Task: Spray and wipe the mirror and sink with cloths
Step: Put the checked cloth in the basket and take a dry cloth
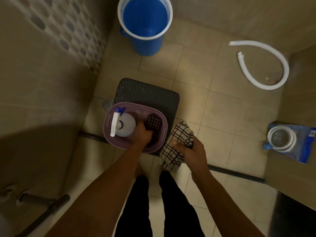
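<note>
A purple basket (109, 115) sits on a dark stool (147, 93) in front of me. Inside it stand a white spray bottle (124, 124) with a blue nozzle and a dark checked cloth (153, 123). My left hand (142, 134) reaches into the basket with fingers curled around the dark checked cloth. To the right of the basket, my right hand (191, 151) grips a light checked cloth (177, 142) that hangs down from it. Mirror and sink are out of view.
A blue bucket with a white rim (145, 24) stands at the far wall. A white hose (266, 65) lies curved on the tiled floor at right, and a bagged coiled hose (289, 142) lies further right. A floor drain (108, 103) is left of the stool. Pipes (39, 202) run at lower left.
</note>
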A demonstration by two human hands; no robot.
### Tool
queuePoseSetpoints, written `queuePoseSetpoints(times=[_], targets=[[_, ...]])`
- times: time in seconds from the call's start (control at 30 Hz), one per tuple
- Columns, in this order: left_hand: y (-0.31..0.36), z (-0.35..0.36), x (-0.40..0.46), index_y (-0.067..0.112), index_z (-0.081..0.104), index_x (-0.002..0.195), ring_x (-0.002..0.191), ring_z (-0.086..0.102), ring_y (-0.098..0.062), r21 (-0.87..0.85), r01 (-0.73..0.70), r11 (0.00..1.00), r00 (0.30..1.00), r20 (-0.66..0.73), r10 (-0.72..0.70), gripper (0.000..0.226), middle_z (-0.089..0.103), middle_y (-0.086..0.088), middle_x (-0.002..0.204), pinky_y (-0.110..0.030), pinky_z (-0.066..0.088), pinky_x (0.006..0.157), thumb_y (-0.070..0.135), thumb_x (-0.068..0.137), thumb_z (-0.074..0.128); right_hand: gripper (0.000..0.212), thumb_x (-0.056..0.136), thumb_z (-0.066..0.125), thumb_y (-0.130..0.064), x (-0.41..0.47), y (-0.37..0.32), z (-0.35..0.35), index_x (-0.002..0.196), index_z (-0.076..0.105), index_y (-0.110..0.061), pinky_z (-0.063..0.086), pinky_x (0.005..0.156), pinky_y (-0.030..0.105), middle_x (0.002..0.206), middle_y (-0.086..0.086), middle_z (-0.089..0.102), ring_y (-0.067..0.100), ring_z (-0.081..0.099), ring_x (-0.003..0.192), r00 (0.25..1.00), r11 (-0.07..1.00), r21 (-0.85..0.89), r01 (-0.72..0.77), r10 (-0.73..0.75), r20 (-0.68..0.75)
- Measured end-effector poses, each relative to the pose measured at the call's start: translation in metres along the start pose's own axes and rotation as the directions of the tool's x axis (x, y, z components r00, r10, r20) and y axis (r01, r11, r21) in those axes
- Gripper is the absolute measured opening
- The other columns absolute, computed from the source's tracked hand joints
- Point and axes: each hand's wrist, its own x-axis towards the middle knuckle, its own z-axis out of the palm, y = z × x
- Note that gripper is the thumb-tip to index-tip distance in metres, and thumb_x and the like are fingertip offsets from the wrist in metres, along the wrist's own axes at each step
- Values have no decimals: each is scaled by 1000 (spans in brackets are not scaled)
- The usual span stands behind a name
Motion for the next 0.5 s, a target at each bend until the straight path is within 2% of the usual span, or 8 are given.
queuePoseSetpoints(times=[0.07, 0.13, 0.2, 0.3, 0.33, 0.43, 0.5], targets=[[5, 1, -11, 10, 48, 128, 118, 56, -29, 81, -64, 995, 994, -88, 71, 43, 59, -11, 125, -30, 40, 95, 10, 88, 63, 55, 81, 79, -25, -2, -4, 2, 131, 59, -17, 53, 97, 51, 122, 2, 68, 22, 63, 111, 1000, 1000, -11, 8, -8, 2], [7, 3, -22, 13, 41, 139, 128, 49, -29, 199, -100, 975, 981, -144, 130, 55, 51, -10, 136, -34, 38, 105, 13, 88, 62, 56, 80, 80, -26, -4, -9, 4, 131, 60, -17, 53, 97, 52, 122, 2, 68, 22, 64, 111, 1000, 1000, -20, 19, -19, 5], [3, 4, -27, 15, 33, 148, 139, 37, -29, 335, -191, 923, 959, -135, 248, 68, 37, -9, 151, -37, 31, 115, 9, 86, 61, 58, 78, 81, -28, -5, -13, 5, 131, 60, -19, 54, 95, 53, 121, 1, 69, 22, 64, 110, 1000, 1000, -21, 18, -17, 11], [-8, 2, -22, 16, 42, 146, 142, 34, -30, 466, -396, 791, 900, 28, 434, 64, 34, -9, 157, -40, 33, 116, 8, 85, 60, 59, 78, 81, -28, -5, -17, 5, 132, 58, -18, 54, 95, 53, 122, 1, 68, 21, 64, 111, 999, 999, -35, 26, -26, 23], [-13, 3, -19, 16, 38, 149, 145, 29, -31, 502, -428, 752, 891, 93, 445, 66, 30, -9, 159, -43, 32, 118, 11, 87, 59, 59, 79, 81, -28, -4, -18, 4, 133, 57, -18, 54, 96, 52, 123, 1, 67, 21, 63, 111, 999, 999, -39, 31, -30, 25], [-21, 9, -13, 15, 5, 158, 152, 0, -32, 593, -452, 667, 892, 277, 358, 78, 0, -9, 166, -46, 21, 122, 22, 95, 51, 58, 81, 79, -25, -2, -14, 4, 134, 56, -18, 53, 97, 52, 125, 2, 66, 21, 62, 112, 999, 999, -36, 22, -21, 24], [-20, 11, -10, 13, -8, 156, 151, -13, -32, 648, -453, 612, 891, 335, 306, 84, -14, -11, 164, -46, 18, 122, 31, 97, 49, 59, 81, 80, -24, -2, -11, 3, 134, 56, -18, 53, 98, 52, 126, 2, 66, 22, 62, 113, 1000, 999, -36, 17, -16, 24]])
